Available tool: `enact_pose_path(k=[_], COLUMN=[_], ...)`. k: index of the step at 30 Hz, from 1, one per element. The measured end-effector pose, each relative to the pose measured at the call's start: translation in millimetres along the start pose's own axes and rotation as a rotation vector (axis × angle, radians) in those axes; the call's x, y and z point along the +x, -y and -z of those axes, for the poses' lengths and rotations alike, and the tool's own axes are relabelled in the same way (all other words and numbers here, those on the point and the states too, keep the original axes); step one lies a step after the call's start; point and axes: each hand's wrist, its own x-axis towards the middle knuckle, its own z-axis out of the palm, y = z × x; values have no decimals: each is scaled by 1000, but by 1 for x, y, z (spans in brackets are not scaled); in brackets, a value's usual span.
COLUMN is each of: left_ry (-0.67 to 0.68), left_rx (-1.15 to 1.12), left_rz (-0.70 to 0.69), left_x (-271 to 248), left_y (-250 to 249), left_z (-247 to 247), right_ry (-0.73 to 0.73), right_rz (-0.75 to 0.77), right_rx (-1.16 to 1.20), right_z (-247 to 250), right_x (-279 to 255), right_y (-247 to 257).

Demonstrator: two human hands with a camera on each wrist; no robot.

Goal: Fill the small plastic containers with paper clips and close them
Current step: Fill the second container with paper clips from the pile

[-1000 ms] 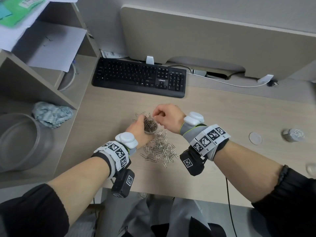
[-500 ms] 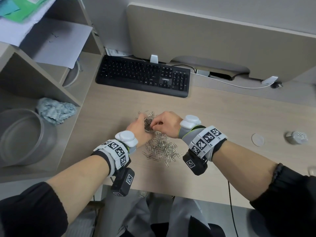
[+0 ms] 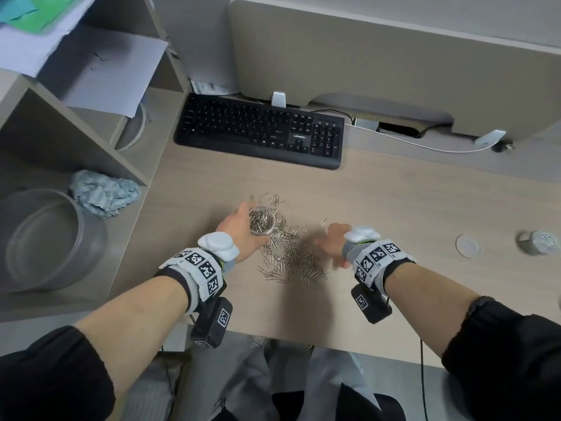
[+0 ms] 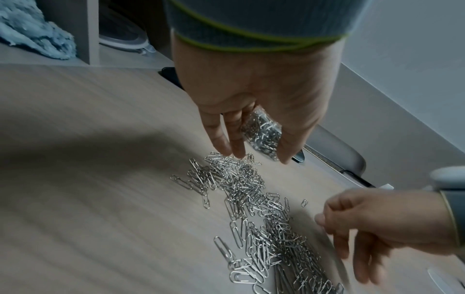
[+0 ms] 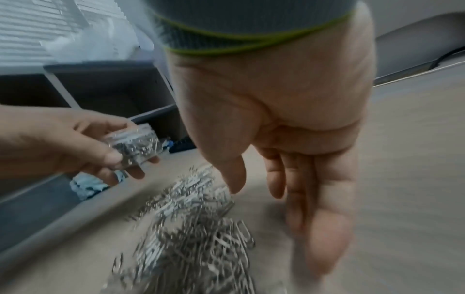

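Left hand (image 3: 239,230): grips a small clear container (image 3: 261,221), open-topped and full of paper clips, just above the far-left end of the pile.
Right hand (image 3: 332,246): blurred, fingers loose and extended, holding nothing, at the pile's right edge.
Paper clip pile (image 3: 291,256): loose on the desk (image 3: 394,208) between the hands.
Round lid (image 3: 467,245): flat, well right.
Second container (image 3: 535,243): beside that lid, farther right.

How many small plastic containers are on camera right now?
2: an open container packed with paper clips, held in the left hand, and a second container on the desk's far right. Others may be out of frame.
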Motion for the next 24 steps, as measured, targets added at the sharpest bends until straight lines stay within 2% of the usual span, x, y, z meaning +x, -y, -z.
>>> enact_pose_path(k=[2, 4, 6, 9, 11, 13, 18, 20, 22, 24], left_ry=[1, 1, 0, -5, -11, -17, -11, -9, -13, -16], left_rx=[2, 7, 9, 18, 11, 1, 12, 4, -2, -1], left_rz=[1, -6, -7, 7, 18, 28, 61, 61, 63, 71], left_x=[-2, -4, -6, -8, -10, -11, -14, -15, -16, -16], left_y=[2, 3, 5, 11, 15, 19, 26, 28, 28, 28], left_z=[-1, -1, 0, 2, 5, 7, 7, 8, 8, 9], right_ry=[160, 214, 169, 21, -92, -137, -137, -81, -54, -102], right_rz=[7, 20, 45, 59, 103, 142, 277, 339, 350, 332], right_rx=[-71, -52, 66, 202, 77, -109, -465, -622, -704, -692], right_z=[-9, -23, -35, -41, -38, -33, -32, -45, -58, -62], right_x=[-1, 2, 12, 20, 21, 17, 5, 6, 9, 11], right_y=[-1, 4, 15, 33, 38, 37, 28, 31, 35, 42])
